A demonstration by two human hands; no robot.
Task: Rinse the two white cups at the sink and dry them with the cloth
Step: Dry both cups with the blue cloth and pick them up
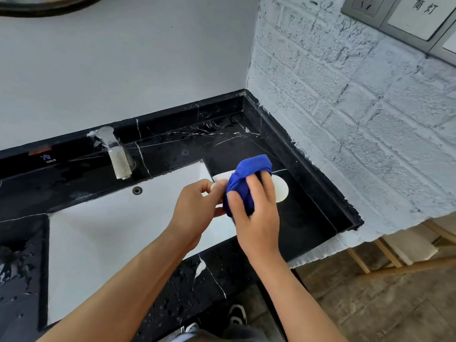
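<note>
Black veined countertop (308,206) wraps a white sink (118,233) beneath a grey wall, with a metal faucet (117,154) behind the basin. Over the sink's right edge, the right hand (256,218) clenches a bunched blue cloth (246,178), fingers curled tight around it. The left hand (195,213) pinches a white cup (217,186), mostly hidden by fingers and cloth. Another white shape (280,188), perhaps the second cup, rests on the counter just behind, partly covered.
</note>
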